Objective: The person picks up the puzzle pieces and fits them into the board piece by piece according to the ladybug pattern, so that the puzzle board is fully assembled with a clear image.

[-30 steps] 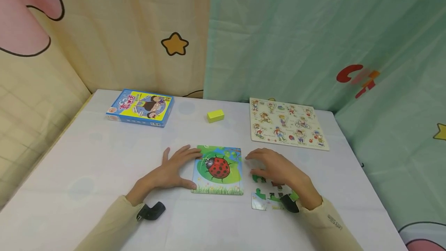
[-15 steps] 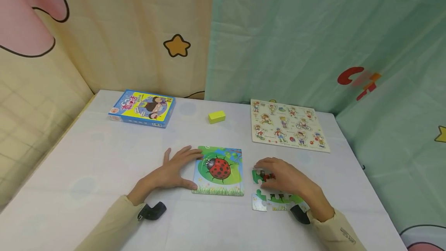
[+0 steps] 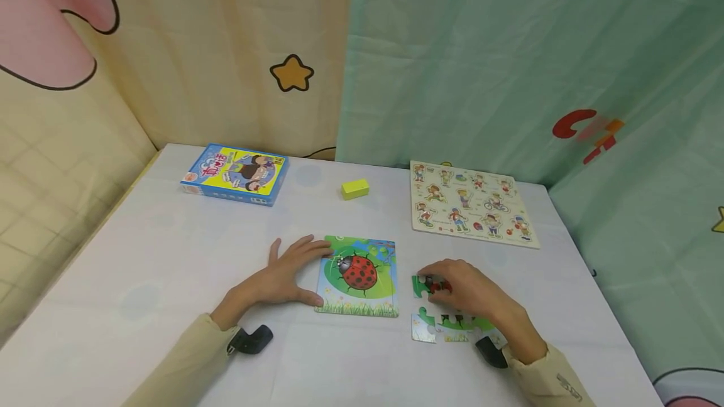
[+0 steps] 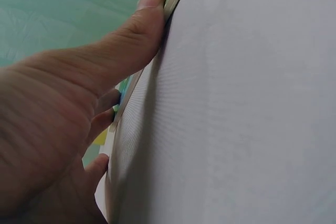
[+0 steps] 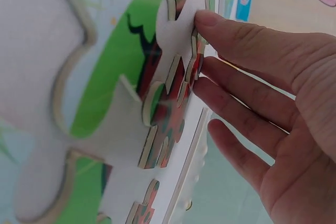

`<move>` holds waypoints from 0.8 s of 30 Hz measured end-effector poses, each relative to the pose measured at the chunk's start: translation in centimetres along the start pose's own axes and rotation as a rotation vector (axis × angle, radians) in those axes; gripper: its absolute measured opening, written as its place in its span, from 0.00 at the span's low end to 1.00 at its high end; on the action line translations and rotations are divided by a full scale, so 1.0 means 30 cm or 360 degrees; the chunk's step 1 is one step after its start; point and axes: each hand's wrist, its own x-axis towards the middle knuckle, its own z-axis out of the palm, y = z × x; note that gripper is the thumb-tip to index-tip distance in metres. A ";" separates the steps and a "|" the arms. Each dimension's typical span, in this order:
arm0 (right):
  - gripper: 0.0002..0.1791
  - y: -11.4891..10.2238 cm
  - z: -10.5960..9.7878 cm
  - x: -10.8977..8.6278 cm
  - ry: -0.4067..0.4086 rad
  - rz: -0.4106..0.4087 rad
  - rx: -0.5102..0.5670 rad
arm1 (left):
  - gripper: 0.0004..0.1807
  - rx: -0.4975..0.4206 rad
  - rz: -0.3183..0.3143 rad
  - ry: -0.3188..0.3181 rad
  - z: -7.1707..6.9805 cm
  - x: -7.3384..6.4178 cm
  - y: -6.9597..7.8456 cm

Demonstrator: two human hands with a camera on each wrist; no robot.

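A square ladybug picture board [image 3: 367, 303] lies mid-table in the head view. My left hand [image 3: 283, 278] is spread along its left side, thumb on the lower left corner and fingertips on the upper left edge; the left wrist view shows the thumb [image 4: 149, 17] against the board's rim. To the right lie several loose jigsaw pieces [image 3: 423, 328], green, red and pale. Over them, my right hand [image 3: 469, 291] pinches a red and dark jigsaw piece [image 5: 198, 59] between thumb and fingers, tilted on edge in the right wrist view. The right hand covers some of the pieces behind it.
At the back left of the table sits a blue and yellow box [image 3: 243, 171]. A small yellow block [image 3: 355, 189] stands at the back middle. The cream peg board with figures [image 3: 475, 203] lies back right. Curtains [image 3: 452, 61] hang behind the table.
My right hand has come down and slightly right onto the loose pieces and now pinches one. The left hand has kept its place on the ladybug board. The head view has shifted slightly.
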 end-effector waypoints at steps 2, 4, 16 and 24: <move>0.22 0.000 0.002 -0.002 0.0008 0.0001 -0.0002 | 0.49 0.0014 0.0000 0.0003 0.001 0.000 0.001; 0.21 -0.002 0.003 -0.004 0.0015 0.0001 -0.0013 | 0.49 0.0019 -0.0006 0.0004 0.002 0.000 0.002; 0.17 -0.010 0.006 -0.007 0.0070 -0.0088 -0.0089 | 0.49 0.0026 -0.0016 0.0006 0.002 0.003 0.005; 0.15 -0.034 -0.002 0.007 0.0106 -0.0218 -0.0098 | 0.50 0.0030 -0.0055 0.0004 0.016 0.003 0.012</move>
